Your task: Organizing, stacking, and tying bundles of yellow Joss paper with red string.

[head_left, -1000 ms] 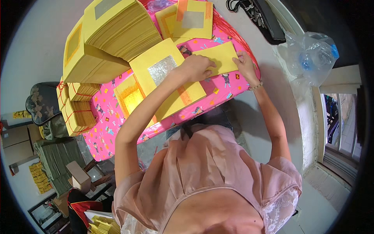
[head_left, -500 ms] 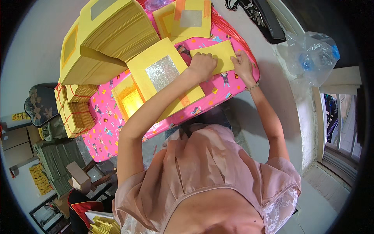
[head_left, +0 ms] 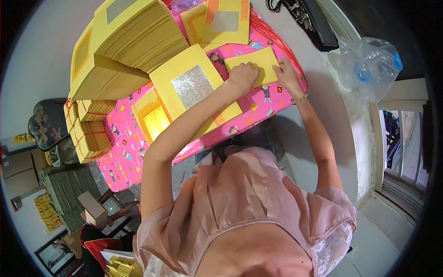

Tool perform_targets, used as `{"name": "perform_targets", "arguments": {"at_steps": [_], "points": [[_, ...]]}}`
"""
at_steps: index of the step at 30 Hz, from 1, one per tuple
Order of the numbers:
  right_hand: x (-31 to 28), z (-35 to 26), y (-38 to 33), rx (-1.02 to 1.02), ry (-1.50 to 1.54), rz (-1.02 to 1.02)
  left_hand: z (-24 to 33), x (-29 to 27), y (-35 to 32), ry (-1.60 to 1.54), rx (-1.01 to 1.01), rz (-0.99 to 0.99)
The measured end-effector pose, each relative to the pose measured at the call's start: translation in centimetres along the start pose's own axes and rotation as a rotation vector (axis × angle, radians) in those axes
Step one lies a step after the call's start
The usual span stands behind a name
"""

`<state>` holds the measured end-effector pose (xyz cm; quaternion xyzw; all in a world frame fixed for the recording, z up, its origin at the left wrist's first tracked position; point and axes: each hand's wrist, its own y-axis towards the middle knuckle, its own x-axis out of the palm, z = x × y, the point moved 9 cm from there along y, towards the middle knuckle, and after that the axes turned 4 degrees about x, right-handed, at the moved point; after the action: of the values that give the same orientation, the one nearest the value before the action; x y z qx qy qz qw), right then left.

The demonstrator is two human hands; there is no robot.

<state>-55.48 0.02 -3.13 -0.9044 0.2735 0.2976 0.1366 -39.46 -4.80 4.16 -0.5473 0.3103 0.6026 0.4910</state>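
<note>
A folded sheet of yellow paper [head_left: 267,60] lies at the right end of a table with a pink patterned cover. My left hand [head_left: 245,78], fingers curled, presses on the sheet's left part. At the sheet's right edge, my right hand [head_left: 289,79] has thumb and fingers closed in a pinch; a beaded bracelet circles that wrist. Left of the sheet, under my left forearm, is a pile of yellow paper with a silver foil square [head_left: 191,85]. Beside that pile, a yellow sheet with a shiny gold patch [head_left: 156,121] lies partly covered.
Tall stacks of yellow paper [head_left: 140,44] stand at the back left, with string-tied bundles [head_left: 92,136] nearer. More foil-patched sheets [head_left: 226,25] lie at the far edge beside red strings [head_left: 276,30]. A clear plastic bag [head_left: 371,67] hangs at right, near a black bag [head_left: 311,23].
My left hand has shifted slightly over the folded sheet, its fingers more curled toward the near side. My right hand has barely moved at the edge.
</note>
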Motion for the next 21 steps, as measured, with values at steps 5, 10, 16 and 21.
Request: {"name": "perform_targets", "arguments": {"at_steps": [5, 10, 16, 21], "points": [[-2.1, -6.2, -3.6, -0.238, -0.274, 0.177, -0.4, 0.3, 0.3, 0.004, -0.036, -0.036], [-1.3, -9.7, -7.2, -0.57, -0.337, 0.16, -0.5, 0.5, 0.4, -0.013, -0.049, -0.047], [2.5, -7.3, -7.4, -0.493, -0.616, -0.048, -0.9, -0.8, -0.6, -0.102, -0.128, -0.081], [2.1, -7.3, -6.8, -0.468, -0.626, -0.071, -0.9, -5.8, -4.8, -0.264, 0.004, 0.123]]}}
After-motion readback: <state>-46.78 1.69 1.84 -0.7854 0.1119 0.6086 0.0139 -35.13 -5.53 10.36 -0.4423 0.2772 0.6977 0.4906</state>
